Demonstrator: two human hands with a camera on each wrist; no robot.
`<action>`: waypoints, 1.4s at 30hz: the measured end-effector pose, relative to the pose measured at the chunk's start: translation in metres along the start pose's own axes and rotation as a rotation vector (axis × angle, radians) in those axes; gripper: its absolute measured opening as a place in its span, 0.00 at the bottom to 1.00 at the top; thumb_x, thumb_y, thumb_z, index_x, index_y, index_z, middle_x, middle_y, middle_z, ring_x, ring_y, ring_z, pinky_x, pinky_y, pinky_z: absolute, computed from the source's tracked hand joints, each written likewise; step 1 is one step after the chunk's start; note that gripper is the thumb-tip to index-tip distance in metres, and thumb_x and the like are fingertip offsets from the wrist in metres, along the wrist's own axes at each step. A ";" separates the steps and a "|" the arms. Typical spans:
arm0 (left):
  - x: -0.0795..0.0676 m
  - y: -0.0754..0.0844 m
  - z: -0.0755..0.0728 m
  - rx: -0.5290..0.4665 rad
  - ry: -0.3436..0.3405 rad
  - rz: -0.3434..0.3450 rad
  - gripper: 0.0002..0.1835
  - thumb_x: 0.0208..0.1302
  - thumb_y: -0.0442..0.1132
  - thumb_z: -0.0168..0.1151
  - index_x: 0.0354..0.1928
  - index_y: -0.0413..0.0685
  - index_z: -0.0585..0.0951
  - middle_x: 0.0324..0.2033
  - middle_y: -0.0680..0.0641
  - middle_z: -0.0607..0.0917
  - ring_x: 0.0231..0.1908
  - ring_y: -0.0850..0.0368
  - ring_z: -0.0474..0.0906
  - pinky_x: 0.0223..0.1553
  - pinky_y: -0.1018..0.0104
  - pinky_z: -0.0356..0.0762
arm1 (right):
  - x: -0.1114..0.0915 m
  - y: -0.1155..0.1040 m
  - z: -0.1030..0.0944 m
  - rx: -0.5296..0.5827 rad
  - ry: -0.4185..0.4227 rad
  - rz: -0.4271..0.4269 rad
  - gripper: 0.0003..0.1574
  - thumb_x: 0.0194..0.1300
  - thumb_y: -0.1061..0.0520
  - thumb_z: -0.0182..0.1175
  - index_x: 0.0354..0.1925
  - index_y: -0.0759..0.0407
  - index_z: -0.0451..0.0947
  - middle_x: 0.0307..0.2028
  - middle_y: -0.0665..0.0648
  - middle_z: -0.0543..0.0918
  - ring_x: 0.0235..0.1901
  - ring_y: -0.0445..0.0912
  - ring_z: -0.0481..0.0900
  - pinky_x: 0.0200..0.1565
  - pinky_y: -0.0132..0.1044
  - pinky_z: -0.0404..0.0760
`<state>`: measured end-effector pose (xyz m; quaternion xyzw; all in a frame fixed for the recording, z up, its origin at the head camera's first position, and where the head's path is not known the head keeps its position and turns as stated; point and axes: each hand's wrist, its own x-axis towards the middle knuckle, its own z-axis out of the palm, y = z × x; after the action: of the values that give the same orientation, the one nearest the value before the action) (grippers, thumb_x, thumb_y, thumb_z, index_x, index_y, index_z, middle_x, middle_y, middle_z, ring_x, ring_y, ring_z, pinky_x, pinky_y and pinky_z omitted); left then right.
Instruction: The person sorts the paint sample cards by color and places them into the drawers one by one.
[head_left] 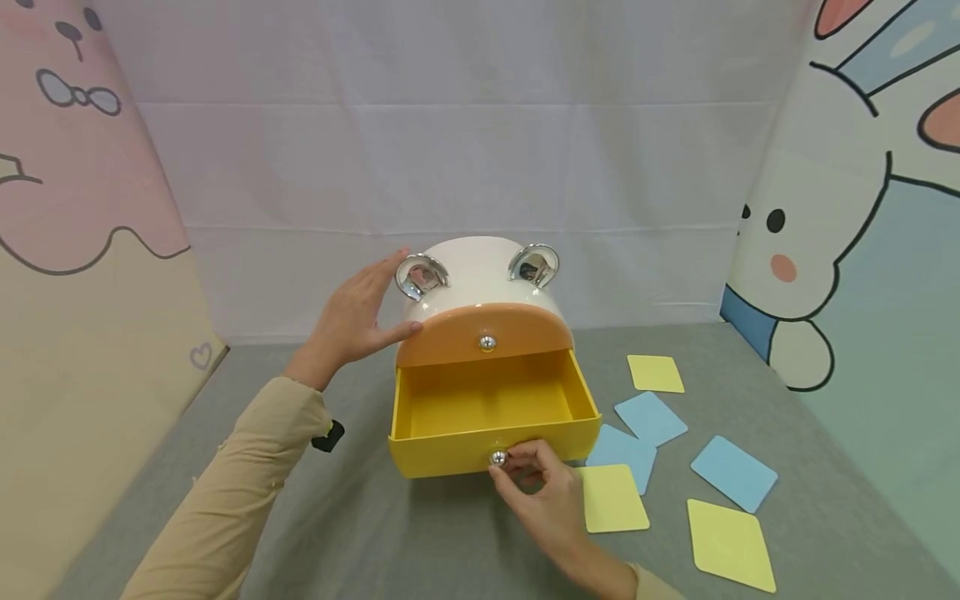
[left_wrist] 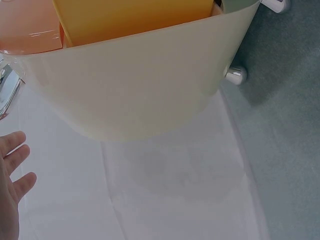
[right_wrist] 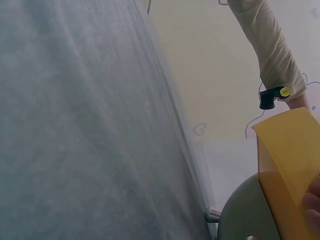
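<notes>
A small white cabinet (head_left: 474, 267) with two silver ear-like rings stands on the grey cloth. Its upper orange drawer (head_left: 442, 333) is closed, while the lower yellow drawer (head_left: 442, 454) is pulled out, with nothing visible inside. Thumb and index finger of my right hand (head_left: 551, 504) pinch the silver knob (head_left: 498, 457) on the yellow drawer's front. My left hand (head_left: 356, 317) is at the cabinet's upper left, fingers extended near one silver ring (head_left: 422, 276), thumb at the orange front's edge. In the left wrist view, the fingers (left_wrist: 20, 157) appear beside the cabinet.
Several square cards lie to the right of the cabinet, among them a yellow card (head_left: 731, 543) and a blue card (head_left: 735, 472). A white cloth wall (head_left: 465, 150) rises behind. Printed cartoon panels stand at the left (head_left: 97, 358) and right (head_left: 885, 333).
</notes>
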<state>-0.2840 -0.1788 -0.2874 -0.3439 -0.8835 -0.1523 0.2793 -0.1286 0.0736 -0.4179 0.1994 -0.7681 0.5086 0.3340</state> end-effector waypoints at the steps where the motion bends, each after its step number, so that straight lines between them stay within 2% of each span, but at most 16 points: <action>1: 0.000 0.000 0.000 0.000 -0.001 -0.002 0.51 0.51 0.74 0.45 0.70 0.50 0.51 0.66 0.46 0.61 0.62 0.44 0.60 0.60 0.46 0.59 | 0.000 -0.001 -0.002 -0.007 -0.018 0.012 0.17 0.44 0.63 0.71 0.31 0.54 0.74 0.25 0.46 0.83 0.23 0.35 0.79 0.21 0.28 0.77; 8: -0.001 -0.001 -0.001 -0.004 0.002 -0.005 0.51 0.51 0.74 0.46 0.70 0.49 0.52 0.66 0.45 0.61 0.62 0.44 0.60 0.59 0.45 0.59 | 0.001 0.000 -0.023 -0.035 -0.160 0.082 0.17 0.44 0.60 0.72 0.32 0.52 0.75 0.28 0.44 0.83 0.24 0.37 0.80 0.22 0.32 0.79; 14: -0.002 0.000 -0.002 -0.006 0.004 0.000 0.51 0.51 0.74 0.46 0.70 0.51 0.51 0.66 0.46 0.61 0.62 0.44 0.60 0.59 0.45 0.59 | -0.004 0.010 -0.049 -0.142 -0.236 0.069 0.19 0.40 0.60 0.73 0.32 0.49 0.75 0.28 0.42 0.80 0.21 0.35 0.77 0.21 0.31 0.76; 19: -0.001 -0.001 -0.001 -0.005 0.009 0.007 0.51 0.51 0.74 0.45 0.70 0.52 0.50 0.66 0.46 0.60 0.62 0.44 0.60 0.60 0.46 0.59 | -0.009 0.027 -0.073 -0.167 -0.305 0.063 0.18 0.39 0.61 0.73 0.32 0.53 0.77 0.27 0.45 0.80 0.22 0.38 0.77 0.22 0.31 0.77; 24: -0.001 -0.002 -0.001 -0.005 0.006 0.002 0.51 0.51 0.73 0.47 0.70 0.51 0.50 0.66 0.46 0.61 0.62 0.44 0.60 0.59 0.46 0.59 | -0.005 0.052 -0.105 -0.198 -0.473 0.111 0.19 0.45 0.56 0.71 0.37 0.56 0.77 0.31 0.49 0.81 0.27 0.40 0.77 0.25 0.31 0.77; 28: -0.001 -0.003 -0.002 -0.004 0.006 0.002 0.50 0.52 0.71 0.50 0.70 0.49 0.51 0.66 0.46 0.61 0.62 0.44 0.61 0.59 0.46 0.60 | 0.004 0.074 -0.130 -0.269 -0.650 0.145 0.26 0.49 0.50 0.69 0.46 0.58 0.74 0.41 0.51 0.79 0.38 0.45 0.76 0.33 0.36 0.77; 32: -0.001 -0.004 -0.002 0.000 0.008 0.007 0.50 0.52 0.67 0.55 0.70 0.50 0.51 0.66 0.46 0.61 0.62 0.45 0.60 0.59 0.47 0.60 | 0.011 0.092 -0.145 -0.338 -0.784 0.106 0.38 0.46 0.46 0.70 0.52 0.61 0.71 0.51 0.57 0.73 0.47 0.52 0.72 0.41 0.48 0.76; 36: -0.001 -0.004 -0.002 0.012 0.002 0.007 0.50 0.51 0.65 0.57 0.71 0.52 0.50 0.66 0.46 0.61 0.62 0.45 0.60 0.60 0.47 0.60 | 0.016 0.102 -0.151 -0.395 -0.870 0.082 0.47 0.41 0.39 0.70 0.54 0.62 0.70 0.54 0.59 0.71 0.50 0.55 0.71 0.43 0.55 0.74; 42: 0.001 -0.002 -0.001 0.006 0.002 0.008 0.50 0.52 0.69 0.53 0.70 0.51 0.50 0.66 0.46 0.61 0.62 0.45 0.60 0.60 0.47 0.60 | 0.019 0.107 -0.153 -0.436 -0.975 0.066 0.52 0.38 0.35 0.70 0.55 0.65 0.69 0.53 0.59 0.71 0.49 0.54 0.71 0.44 0.53 0.74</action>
<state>-0.2853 -0.1801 -0.2863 -0.3463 -0.8824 -0.1489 0.2816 -0.1631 0.2571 -0.4340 0.3145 -0.9278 0.1959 -0.0442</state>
